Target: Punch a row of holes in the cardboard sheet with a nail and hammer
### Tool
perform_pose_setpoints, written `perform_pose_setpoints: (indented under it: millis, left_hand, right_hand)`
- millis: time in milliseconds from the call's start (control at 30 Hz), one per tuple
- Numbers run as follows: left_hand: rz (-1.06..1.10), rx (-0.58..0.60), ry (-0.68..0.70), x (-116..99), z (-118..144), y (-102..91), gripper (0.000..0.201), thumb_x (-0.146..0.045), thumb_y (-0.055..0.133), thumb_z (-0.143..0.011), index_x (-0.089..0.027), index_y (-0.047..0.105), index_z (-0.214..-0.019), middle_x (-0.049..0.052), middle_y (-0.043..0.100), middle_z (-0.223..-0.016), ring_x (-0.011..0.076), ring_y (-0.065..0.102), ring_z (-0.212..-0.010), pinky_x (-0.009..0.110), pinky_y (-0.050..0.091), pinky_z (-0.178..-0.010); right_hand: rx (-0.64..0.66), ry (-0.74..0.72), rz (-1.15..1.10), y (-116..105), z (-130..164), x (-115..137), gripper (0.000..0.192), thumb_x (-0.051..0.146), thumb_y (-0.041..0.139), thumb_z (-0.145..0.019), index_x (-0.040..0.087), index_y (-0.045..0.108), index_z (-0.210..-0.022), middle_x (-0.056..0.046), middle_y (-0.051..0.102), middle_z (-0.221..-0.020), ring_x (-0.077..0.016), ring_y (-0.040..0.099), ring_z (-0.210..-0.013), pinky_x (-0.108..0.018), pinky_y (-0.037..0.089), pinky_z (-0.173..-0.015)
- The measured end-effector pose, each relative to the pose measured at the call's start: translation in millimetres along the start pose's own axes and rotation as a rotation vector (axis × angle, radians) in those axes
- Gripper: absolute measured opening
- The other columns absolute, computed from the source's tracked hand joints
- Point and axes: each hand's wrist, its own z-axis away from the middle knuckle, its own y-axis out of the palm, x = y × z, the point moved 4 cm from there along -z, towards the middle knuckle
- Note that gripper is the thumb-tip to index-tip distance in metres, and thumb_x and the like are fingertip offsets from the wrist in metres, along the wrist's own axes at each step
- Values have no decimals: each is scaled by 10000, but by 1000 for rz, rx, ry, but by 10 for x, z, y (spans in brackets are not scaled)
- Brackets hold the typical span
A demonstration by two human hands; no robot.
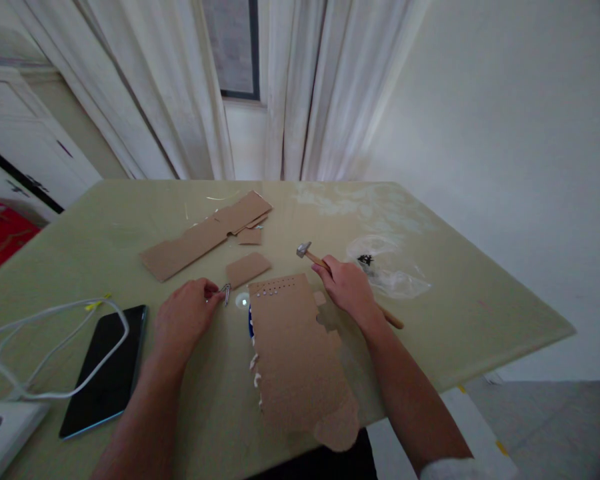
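Observation:
My right hand (347,287) is closed round the wooden handle of a small hammer (304,249), its metal head raised toward the left. Between the fingertips of my left hand (187,313) are several thin metal nails (227,292), pinched and pointing different ways. In front of me lies a torn piece of cardboard (300,353), with rows of small dark holes near its far edge. A few shiny nail heads (267,292) show in the row at its far left corner. Something blue (251,323) peeks out from under its left edge, mostly hidden.
Beyond my hands lie a long cardboard strip (195,245) and a small cardboard piece (249,268). A clear plastic bag (393,270) with small black items sits at right. A black tablet (107,370), a white cable (55,393) and a white device (10,430) occupy the left side.

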Motion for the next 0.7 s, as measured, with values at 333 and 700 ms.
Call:
perform_pose_setpoints:
  millis: [333,700]
  left_hand:
    - [18,53,-39,16,-49,31,289,-431,612,-928,-226,813,-898,156,857,-992,376,794,-944,401,528,-765]
    - [81,21,-68,17,-61,-18,290,-460,637,-875,-229,807,-836,147,849,-911,385,788,-886,398,499,-710]
  right_hand:
    - [37,0,-1,32,-2,9,493,580,387,-1170,227,731,-1144,-99,798,-919,-234,683,-751,-329,274,-637]
    - [62,1,-11,68,-20,-7,493,578,388,-1168,221,728,-1180,-115,802,-968,-249,716,-809,-315,334,-663]
